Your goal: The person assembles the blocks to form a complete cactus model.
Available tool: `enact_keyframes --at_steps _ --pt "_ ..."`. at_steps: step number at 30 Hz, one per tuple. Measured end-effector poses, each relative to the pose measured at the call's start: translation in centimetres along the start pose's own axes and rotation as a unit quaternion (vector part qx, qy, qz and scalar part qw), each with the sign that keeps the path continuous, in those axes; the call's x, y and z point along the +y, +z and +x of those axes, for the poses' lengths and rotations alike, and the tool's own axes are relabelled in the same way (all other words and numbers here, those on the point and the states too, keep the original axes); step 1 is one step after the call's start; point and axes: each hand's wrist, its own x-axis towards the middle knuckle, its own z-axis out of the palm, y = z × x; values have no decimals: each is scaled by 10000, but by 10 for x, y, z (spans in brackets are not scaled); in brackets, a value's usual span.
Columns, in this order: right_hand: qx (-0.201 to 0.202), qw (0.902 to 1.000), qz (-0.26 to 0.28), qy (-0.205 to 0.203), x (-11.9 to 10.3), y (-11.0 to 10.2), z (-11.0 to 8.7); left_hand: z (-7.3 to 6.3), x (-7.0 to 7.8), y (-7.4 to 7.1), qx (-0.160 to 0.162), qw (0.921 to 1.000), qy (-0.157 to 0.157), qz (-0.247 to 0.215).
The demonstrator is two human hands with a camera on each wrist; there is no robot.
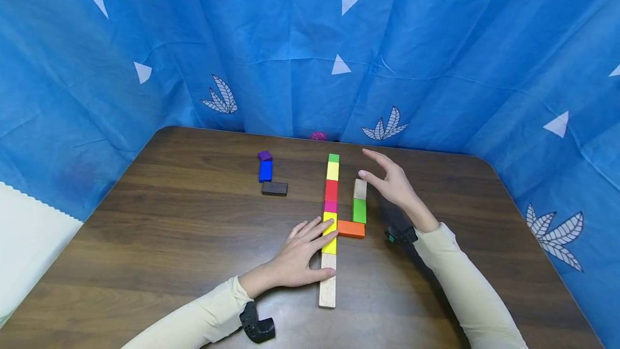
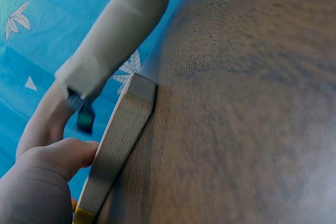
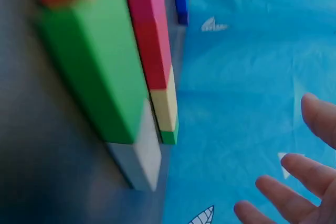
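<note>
A long row of wooden blocks runs away from me: plain wood [image 1: 327, 294], bright yellow [image 1: 329, 248], pink [image 1: 330, 207], red [image 1: 331, 190], pale yellow [image 1: 332, 171] and green [image 1: 333, 158]. My left hand [image 1: 301, 260] lies over the near part, spread fingers on the yellow block and thumb at the plain one. An orange block [image 1: 351, 229] juts right from the row. From its far end a green block [image 1: 359, 211] and a pale wood block [image 1: 360, 189] extend away. Beside that pale block, my right hand [image 1: 394, 183] is raised with extended fingers, holding nothing.
Left of the row lie a purple block [image 1: 265, 155], a blue block [image 1: 265, 171] and a black block [image 1: 274, 189]. The brown wooden table [image 1: 194, 220] ends at a blue patterned curtain [image 1: 290, 42] behind. White cloth [image 1: 29, 246] shows at the left.
</note>
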Motion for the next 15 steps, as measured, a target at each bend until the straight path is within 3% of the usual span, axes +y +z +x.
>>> enact_keyframes --at_steps 7,15 --pt "-345 9990 -262 -136 11 6 -47 0 0 -1 -20 10000 19 39" --pt "-822 9953 -401 -330 23 20 -69 1 -1 -1 -67 10000 -40 8"
